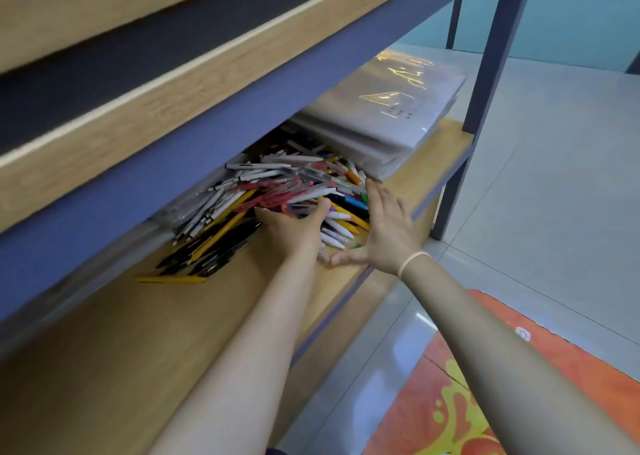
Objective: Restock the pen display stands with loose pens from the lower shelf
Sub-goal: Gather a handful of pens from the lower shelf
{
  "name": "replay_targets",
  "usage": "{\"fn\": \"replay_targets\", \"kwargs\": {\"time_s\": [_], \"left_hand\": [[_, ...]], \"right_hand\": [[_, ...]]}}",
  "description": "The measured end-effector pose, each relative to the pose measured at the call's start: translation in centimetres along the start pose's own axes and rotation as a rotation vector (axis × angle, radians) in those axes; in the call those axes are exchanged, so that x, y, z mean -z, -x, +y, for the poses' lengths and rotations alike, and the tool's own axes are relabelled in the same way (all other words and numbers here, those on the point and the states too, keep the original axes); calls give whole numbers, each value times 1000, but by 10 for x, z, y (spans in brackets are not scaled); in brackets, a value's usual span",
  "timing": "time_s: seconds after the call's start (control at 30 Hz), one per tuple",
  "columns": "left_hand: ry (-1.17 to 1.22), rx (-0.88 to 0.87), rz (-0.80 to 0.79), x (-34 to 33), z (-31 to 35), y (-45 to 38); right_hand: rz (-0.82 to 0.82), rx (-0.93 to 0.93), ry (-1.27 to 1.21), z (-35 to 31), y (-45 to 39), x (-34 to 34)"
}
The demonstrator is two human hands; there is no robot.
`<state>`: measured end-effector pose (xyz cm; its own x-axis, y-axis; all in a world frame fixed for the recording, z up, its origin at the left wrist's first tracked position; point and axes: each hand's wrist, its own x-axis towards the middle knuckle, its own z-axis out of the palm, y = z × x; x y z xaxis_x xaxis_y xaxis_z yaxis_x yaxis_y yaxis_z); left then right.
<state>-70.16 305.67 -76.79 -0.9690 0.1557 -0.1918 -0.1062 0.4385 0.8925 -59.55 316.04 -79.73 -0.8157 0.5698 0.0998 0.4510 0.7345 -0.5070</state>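
A heap of loose pens (pixel 284 184), white, red, yellow and black, lies on the lower wooden shelf (pixel 145 333). My left hand (pixel 291 233) reaches into the front of the heap. Its thumb lies along the pens and its fingers are buried among them, so their grip is hidden. My right hand (pixel 384 229) rests flat against the right side of the heap, fingers straight and thumb spread toward the left hand. A pale band circles its wrist. No pen display stand is in view.
A stack of plastic-wrapped white packs (pixel 388 115) lies on the shelf just behind and right of the pens. The upper shelf's blue rail (pixel 145 143) hangs low over the pile. A blue upright post (pixel 485 66) stands at the right. Tiled floor and an orange mat (pixel 485 385) lie below.
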Motion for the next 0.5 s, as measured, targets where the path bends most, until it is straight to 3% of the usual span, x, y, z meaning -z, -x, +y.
{"fn": "replay_targets", "kwargs": {"time_s": [0.3,0.5], "left_hand": [[194,84,32,8,-14,-18],[368,128,-67,4,-16,-15]], "right_hand": [[46,-25,-46,-5,0,-3],[55,-46,-73,-14,3,-8]]}}
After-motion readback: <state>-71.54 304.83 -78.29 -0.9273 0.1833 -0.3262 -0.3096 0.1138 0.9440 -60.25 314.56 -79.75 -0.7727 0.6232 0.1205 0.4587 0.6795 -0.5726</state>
